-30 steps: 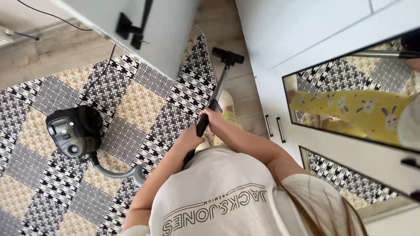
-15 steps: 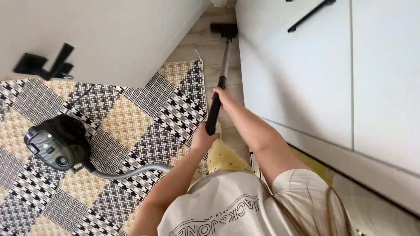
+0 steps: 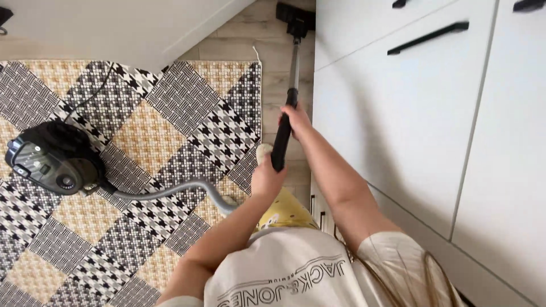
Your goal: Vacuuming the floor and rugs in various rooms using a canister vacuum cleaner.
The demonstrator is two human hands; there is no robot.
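Head view looks straight down on a vacuum wand (image 3: pixel 287 96), a long stiff tube, black at the grip end and bare metal farther out, running along the strip of wooden floor (image 3: pixel 250 34) between the rug's right edge and the white cabinets. It looks rigid and fairly light for its length, though the pull of the hose would weigh on the near end; the dark sleeved section seems the natural place to grip, one hand high and one low for leverage. That is how it is held: the right hand (image 3: pixel 296 118) is wrapped around the upper part of the black section, and the left hand (image 3: pixel 267 177) is clenched on the lower end, where the grey corrugated hose (image 3: pixel 182 189) joins. The hose is soft and springy, curving across the patterned rug (image 3: pixel 170 113) to the black canister vacuum (image 3: pixel 54 159) sitting near the rug's left edge. A thin dark cord (image 3: pixel 91 96) trails from the canister toward the rug's far edge.

At the far end of the wand, the black floor head (image 3: pixel 296 14) is cut by the top of the picture, so its full shape is lost. Fingers of the left hand are turned away and cannot be counted. White drawer fronts (image 3: pixel 409 113) with black bar handles (image 3: pixel 427 37) fill the right side; their lower parts are hidden behind the person's arm and pale shirt (image 3: pixel 296 273).
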